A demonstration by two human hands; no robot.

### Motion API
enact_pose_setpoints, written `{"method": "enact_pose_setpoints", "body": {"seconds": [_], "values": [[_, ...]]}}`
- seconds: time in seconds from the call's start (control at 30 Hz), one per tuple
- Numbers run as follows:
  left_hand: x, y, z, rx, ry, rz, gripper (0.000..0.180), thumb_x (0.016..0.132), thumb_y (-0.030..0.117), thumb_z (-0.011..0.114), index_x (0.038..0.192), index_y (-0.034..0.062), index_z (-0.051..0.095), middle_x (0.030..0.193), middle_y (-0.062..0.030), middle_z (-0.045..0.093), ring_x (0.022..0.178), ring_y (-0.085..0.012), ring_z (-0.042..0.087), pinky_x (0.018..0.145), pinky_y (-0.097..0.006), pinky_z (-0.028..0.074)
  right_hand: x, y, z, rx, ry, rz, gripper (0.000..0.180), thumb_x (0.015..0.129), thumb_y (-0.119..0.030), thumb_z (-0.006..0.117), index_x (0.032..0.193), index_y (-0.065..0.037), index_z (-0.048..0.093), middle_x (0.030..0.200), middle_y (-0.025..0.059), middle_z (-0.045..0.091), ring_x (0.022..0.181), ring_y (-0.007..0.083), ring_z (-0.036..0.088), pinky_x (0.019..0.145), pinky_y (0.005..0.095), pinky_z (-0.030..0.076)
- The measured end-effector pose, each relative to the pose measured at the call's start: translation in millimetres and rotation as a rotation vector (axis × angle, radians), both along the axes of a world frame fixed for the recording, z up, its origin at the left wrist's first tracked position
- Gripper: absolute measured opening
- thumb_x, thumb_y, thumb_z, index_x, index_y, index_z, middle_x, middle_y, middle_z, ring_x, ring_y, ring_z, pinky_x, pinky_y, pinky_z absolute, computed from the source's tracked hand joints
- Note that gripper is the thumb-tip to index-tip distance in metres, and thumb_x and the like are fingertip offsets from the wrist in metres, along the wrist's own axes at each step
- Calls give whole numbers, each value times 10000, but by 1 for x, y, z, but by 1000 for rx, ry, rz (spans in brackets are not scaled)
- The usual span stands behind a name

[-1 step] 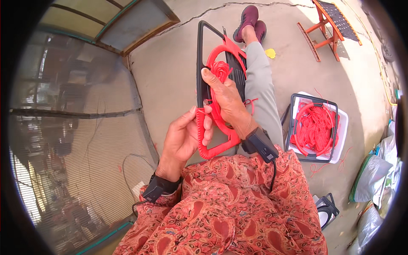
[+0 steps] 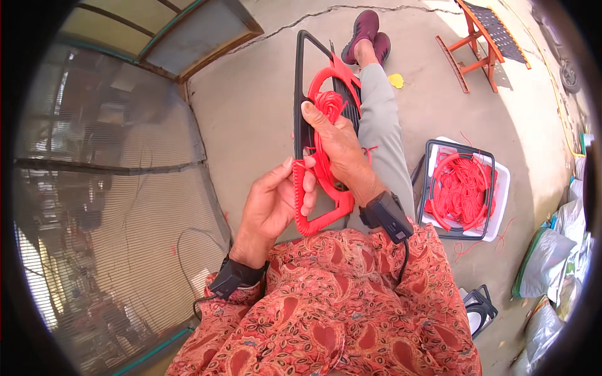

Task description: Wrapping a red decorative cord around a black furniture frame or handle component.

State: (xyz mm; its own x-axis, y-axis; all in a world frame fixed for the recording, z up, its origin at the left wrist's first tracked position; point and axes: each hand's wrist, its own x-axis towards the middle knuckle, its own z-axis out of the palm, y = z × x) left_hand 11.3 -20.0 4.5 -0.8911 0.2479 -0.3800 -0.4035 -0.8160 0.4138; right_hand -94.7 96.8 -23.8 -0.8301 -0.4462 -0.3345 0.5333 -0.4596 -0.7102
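Observation:
A black rounded rectangular frame [image 2: 300, 69] stands over my lap. Its near end is tightly wrapped in red cord [image 2: 318, 223]. My left hand [image 2: 268, 203] pinches the left bar of the frame where the wrapping meets bare black, its fingers curled around the red-covered part. My right hand [image 2: 343, 147] is closed around a looped bundle of red cord [image 2: 328, 104], its thumb lying along the bundle's edge by the black bar. Inside the frame shows a red ring [image 2: 321, 78], partly hidden by the hand and cord. Black slats lie behind it, beside my leg.
On the right, a white bin [image 2: 503, 200] holds tangled red cord [image 2: 464, 188], with another black frame [image 2: 428, 178] and red ring on top. Beyond are a wooden folding stool [image 2: 483, 47] and sacks [image 2: 545, 260]. A mesh panel [image 2: 113, 232] stands left.

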Motion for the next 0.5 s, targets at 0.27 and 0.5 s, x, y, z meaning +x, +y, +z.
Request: {"method": "enact_pose_setpoints", "body": {"seconds": [0.27, 0.5], "values": [[-17, 37, 3, -251, 51, -117, 314, 961, 271, 534, 1074, -20, 569, 843, -104, 639, 680, -231, 636, 605, -348, 527, 33, 96, 34, 356, 380, 59, 286, 888, -301, 686, 898, -20, 639, 653, -35, 542, 584, 48, 490, 544, 222, 413], [-31, 54, 2, -333, 49, -170, 265, 916, 237, 622, 1031, 0, 600, 835, -78, 655, 699, -163, 640, 619, -301, 531, 64, 118, 47, 528, 309, 20, 233, 862, -193, 717, 980, -7, 641, 645, -31, 558, 562, 35, 479, 506, 212, 377]]}}
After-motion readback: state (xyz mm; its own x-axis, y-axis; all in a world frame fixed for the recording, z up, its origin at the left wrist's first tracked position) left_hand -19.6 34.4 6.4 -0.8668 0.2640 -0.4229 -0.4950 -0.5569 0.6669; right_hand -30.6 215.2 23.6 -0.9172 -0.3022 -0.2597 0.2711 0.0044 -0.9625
